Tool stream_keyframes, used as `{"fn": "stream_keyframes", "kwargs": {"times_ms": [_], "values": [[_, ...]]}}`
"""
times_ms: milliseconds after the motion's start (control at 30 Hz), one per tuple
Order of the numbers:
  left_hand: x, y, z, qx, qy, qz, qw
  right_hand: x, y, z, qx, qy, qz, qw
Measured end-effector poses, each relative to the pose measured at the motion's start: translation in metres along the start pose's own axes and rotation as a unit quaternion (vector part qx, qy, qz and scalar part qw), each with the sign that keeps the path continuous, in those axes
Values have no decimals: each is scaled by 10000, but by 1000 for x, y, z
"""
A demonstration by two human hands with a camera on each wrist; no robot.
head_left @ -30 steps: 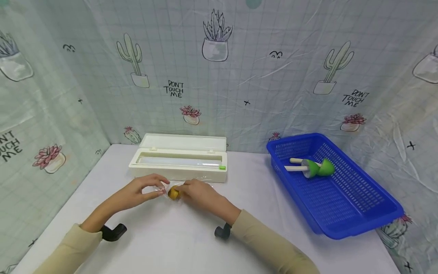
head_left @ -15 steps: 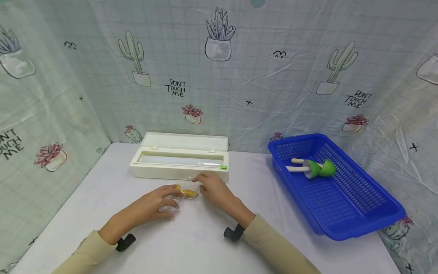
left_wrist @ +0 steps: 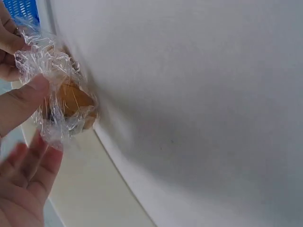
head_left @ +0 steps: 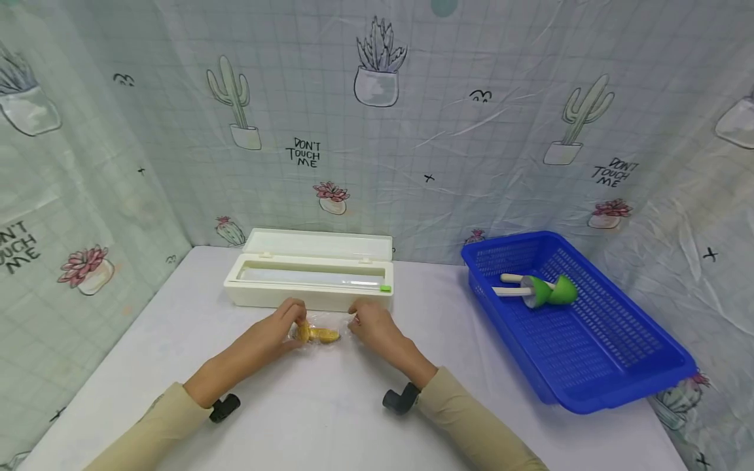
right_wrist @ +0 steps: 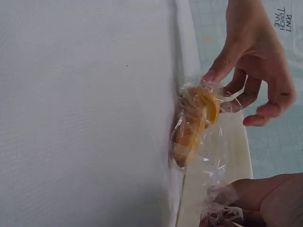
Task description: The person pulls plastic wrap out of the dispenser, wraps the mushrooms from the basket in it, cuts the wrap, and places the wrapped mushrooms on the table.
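Observation:
A curved yellow piece, perhaps banana, lies in crinkled cling film on the white table, just in front of the dispenser. My left hand is at its left end; in the left wrist view the thumb presses the film while the fingers curl round from the other side. On the right, my right hand pinches the loose film edge between thumb and fingers, apart from the yellow piece. In the right wrist view, the piece shows through the film, with the stretched film running toward the right hand.
Behind the hands stands a cream cling film dispenser, lid raised, with a green slider on its edge. A blue basket at the right holds two green-headed things with white handles. A patterned curtain surrounds the table.
The yellow piece has turned lengthwise and lies left to right in the film. My left hand has shifted right onto its left end; the right hand has moved right, off the piece to the film edge.

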State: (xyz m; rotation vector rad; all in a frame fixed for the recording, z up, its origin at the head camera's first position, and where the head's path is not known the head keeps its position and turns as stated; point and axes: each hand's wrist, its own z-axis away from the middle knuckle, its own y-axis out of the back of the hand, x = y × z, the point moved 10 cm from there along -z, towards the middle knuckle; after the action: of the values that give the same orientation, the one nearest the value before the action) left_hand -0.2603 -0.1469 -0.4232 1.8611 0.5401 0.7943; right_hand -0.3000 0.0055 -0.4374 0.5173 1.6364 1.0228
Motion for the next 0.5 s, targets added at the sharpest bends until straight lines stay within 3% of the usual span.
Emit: {"fn": "stream_keyframes", "kwargs": {"times_ms": [67, 200, 333, 500], "values": [[-10, -3, -4, -5, 387, 431, 9983, 1, 1, 1, -49, -35, -325, 9995], [-20, -7, -11, -179, 611, 744, 9952, -6, 9, 4, 45, 242, -655, 9975], [-23, -10, -19, -324, 626, 780, 9945, -24, 12, 8, 191, 888, -607, 9940], [-26, -12, -27, -335, 825, 1167, 9892, -43, 3, 17, 259, 1771, -430, 9829]]}}
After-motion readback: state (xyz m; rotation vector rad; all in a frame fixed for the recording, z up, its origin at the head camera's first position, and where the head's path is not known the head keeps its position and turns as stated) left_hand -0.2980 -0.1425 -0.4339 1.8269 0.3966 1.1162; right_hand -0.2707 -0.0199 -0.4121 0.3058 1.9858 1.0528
